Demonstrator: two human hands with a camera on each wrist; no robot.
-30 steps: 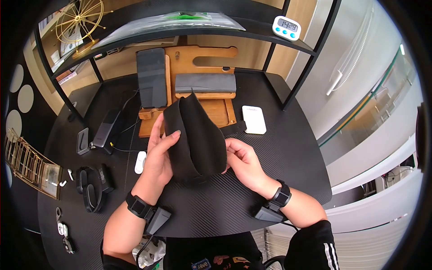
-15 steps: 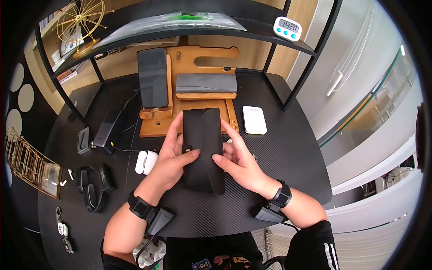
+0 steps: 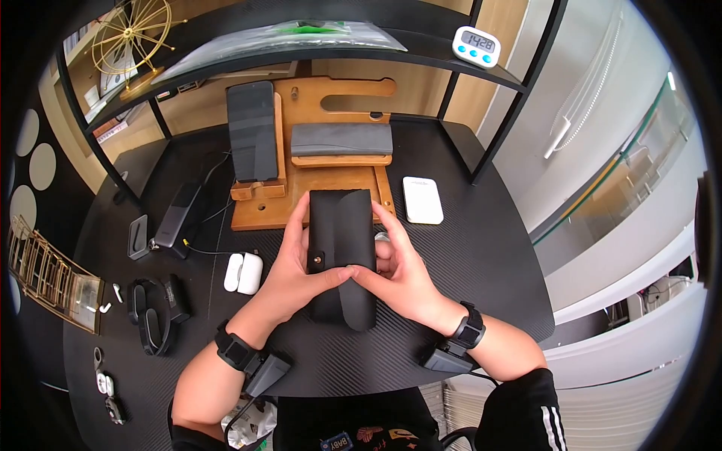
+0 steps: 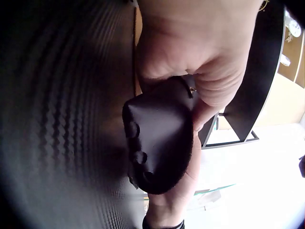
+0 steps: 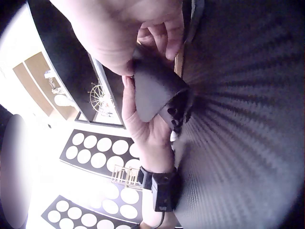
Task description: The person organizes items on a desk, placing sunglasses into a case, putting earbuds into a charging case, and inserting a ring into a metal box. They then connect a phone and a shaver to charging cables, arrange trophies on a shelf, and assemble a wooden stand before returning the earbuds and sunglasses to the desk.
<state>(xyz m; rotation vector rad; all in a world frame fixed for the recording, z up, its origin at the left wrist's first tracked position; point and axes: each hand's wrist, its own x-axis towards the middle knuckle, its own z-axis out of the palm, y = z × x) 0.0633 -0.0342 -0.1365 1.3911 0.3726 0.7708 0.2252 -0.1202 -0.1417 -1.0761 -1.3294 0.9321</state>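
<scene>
A black leather-like case [image 3: 342, 233] with a small metal stud at its left side is held upright between both hands above the desk. The left hand [image 3: 289, 267] grips its left edge, thumb across the front; the right hand [image 3: 402, 274] grips the right edge, and the two thumbs meet on the flap. In the left wrist view the folded end of the case [image 4: 159, 133] shows below the left hand [image 4: 195, 47]. The right wrist view has the case [image 5: 155, 86] beneath the right hand [image 5: 124, 33]. Fingers behind the case are partly hidden.
A wooden stand [image 3: 301, 203] holds a phone [image 3: 253, 131] and a grey case [image 3: 342, 139]. White earbud case [image 3: 243, 273] lies left, white card-like block [image 3: 423, 201] right, power bank [image 3: 179, 218] and black band [image 3: 153, 323] further left. A shelf [image 3: 421, 64] spans behind.
The case was spread open a second ago; now it is folded closed, facing the head camera. Over the last half second it has lowered slightly and the thumbs have come together.
</scene>
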